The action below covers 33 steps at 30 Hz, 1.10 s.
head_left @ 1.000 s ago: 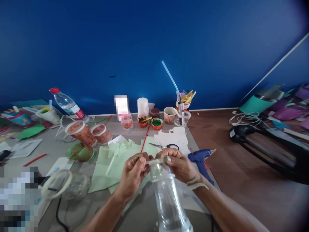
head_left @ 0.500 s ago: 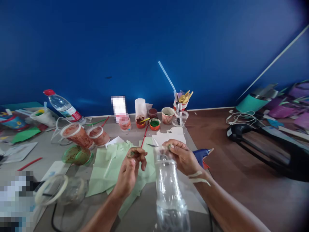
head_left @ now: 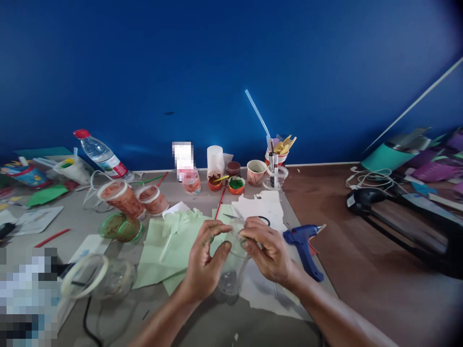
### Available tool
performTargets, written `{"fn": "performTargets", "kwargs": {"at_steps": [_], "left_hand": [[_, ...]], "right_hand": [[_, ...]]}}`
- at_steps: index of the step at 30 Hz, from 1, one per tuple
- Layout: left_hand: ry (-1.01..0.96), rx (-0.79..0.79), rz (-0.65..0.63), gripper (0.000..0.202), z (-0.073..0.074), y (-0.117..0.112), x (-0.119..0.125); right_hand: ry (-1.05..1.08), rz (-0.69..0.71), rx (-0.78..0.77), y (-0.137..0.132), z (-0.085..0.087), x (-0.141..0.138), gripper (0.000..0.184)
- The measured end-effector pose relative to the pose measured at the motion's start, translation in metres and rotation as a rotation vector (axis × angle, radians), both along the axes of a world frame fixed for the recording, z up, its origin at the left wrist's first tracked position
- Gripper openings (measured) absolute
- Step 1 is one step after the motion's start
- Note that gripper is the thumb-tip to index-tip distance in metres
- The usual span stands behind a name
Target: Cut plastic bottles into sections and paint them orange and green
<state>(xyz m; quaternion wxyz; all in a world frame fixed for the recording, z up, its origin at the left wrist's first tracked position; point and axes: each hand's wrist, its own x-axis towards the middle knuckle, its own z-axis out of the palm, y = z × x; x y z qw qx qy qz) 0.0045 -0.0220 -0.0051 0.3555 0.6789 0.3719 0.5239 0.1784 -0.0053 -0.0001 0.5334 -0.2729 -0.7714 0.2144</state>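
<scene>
Both hands hold a clear plastic bottle (head_left: 231,272) over the grey mat, its base toward the mat and its neck between my fingers. My left hand (head_left: 206,262) curls round the bottle's left side, thumb and fingers pressed on it. My right hand (head_left: 267,250) grips the neck from the right, fingers pinched at the rim. Pale green paper sheets (head_left: 170,246) lie under and left of the hands. Black-handled scissors (head_left: 262,220) rest on a white cut sheet (head_left: 264,205) just beyond my right hand.
A blue glue gun (head_left: 304,241) lies right of my hand. Paint cups (head_left: 236,184), a cup of tools (head_left: 277,154), two orange-stained cups (head_left: 123,197), a water bottle (head_left: 103,156) and a cut clear bottle (head_left: 97,279) crowd the mat. Black stand legs (head_left: 398,212) cross the brown floor.
The bottle has dropped from upright in front of me down between both hands. My left hand, apart from it half a second ago, now clasps its side.
</scene>
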Motion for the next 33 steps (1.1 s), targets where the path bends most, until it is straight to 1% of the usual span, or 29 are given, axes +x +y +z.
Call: {"fn": "performTargets", "kwargs": {"at_steps": [2, 5, 8, 10, 12, 15, 18, 20, 23, 28, 31, 33], "left_hand": [[-0.008, 0.009, -0.002, 0.024, -0.003, -0.001, 0.001], [-0.051, 0.014, -0.016, 0.024, -0.005, -0.001, 0.003], [-0.099, 0.01, -0.032, 0.019, -0.004, 0.001, 0.002], [-0.137, -0.016, -0.024, 0.013, -0.003, 0.003, 0.0], [-0.221, -0.077, 0.026, 0.008, -0.002, 0.005, -0.001], [-0.365, -0.197, 0.102, 0.004, -0.003, 0.008, -0.002], [-0.405, -0.245, 0.099, 0.007, -0.004, 0.009, -0.003], [-0.397, -0.23, 0.092, 0.007, -0.004, 0.007, -0.002], [-0.355, -0.189, 0.1, 0.007, -0.005, 0.004, -0.003], [-0.262, -0.058, 0.143, 0.008, -0.001, -0.002, -0.002], [-0.223, 0.028, 0.124, 0.014, 0.002, -0.004, -0.002], [-0.245, 0.041, 0.098, 0.019, 0.002, -0.005, -0.003]], "right_hand": [[-0.001, -0.015, 0.028, 0.0, -0.001, 0.0, 0.01], [0.01, -0.029, 0.029, 0.001, -0.004, 0.001, 0.009], [0.025, -0.02, 0.008, 0.0, -0.006, 0.001, 0.009], [0.051, -0.019, -0.034, 0.0, -0.007, 0.002, 0.01], [0.117, -0.032, -0.116, 0.0, -0.009, 0.002, 0.01], [0.279, -0.079, -0.318, 0.002, -0.011, 0.003, 0.014], [0.362, -0.122, -0.499, 0.003, -0.011, 0.003, 0.021], [0.365, -0.133, -0.558, 0.003, -0.01, 0.002, 0.023], [0.364, -0.149, -0.603, 0.004, -0.008, -0.001, 0.024], [0.356, -0.175, -0.67, 0.006, -0.005, -0.002, 0.025], [0.352, -0.178, -0.682, 0.007, -0.003, -0.002, 0.025], [0.356, -0.182, -0.68, 0.008, -0.002, -0.002, 0.025]]}}
